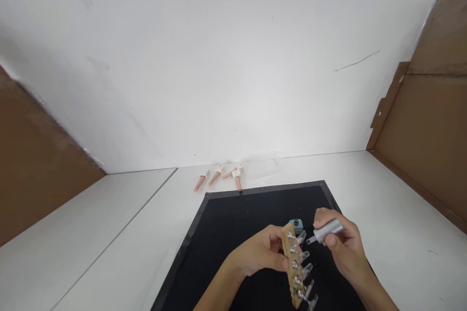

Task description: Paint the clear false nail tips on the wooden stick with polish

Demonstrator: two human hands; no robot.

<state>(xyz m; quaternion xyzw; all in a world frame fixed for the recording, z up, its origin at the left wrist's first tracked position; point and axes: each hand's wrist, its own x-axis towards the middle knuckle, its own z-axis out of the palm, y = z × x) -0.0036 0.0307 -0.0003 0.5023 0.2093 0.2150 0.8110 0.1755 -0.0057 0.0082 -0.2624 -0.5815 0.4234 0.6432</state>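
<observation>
My left hand (264,252) grips a narrow wooden strip (287,257) from its left side, fingers closed round it. Several clear, nail-shaped tips on small metal mounts stick out along the strip's right side. In my right hand (339,243) is a silver-capped brush (329,230), its dark flat end pointing left, close to the uppermost tips but apart from them. A small teal bottle (296,226) with a dark round opening stands just beyond the strip, partly hidden by it.
A black mat (233,223) with a grey border lies under both hands on the white table (120,252). Several pink bottles with white caps (238,181) lie beyond its far edge. Brown cardboard (426,126) rises at the right, more cardboard (40,155) at the left, a white wall behind.
</observation>
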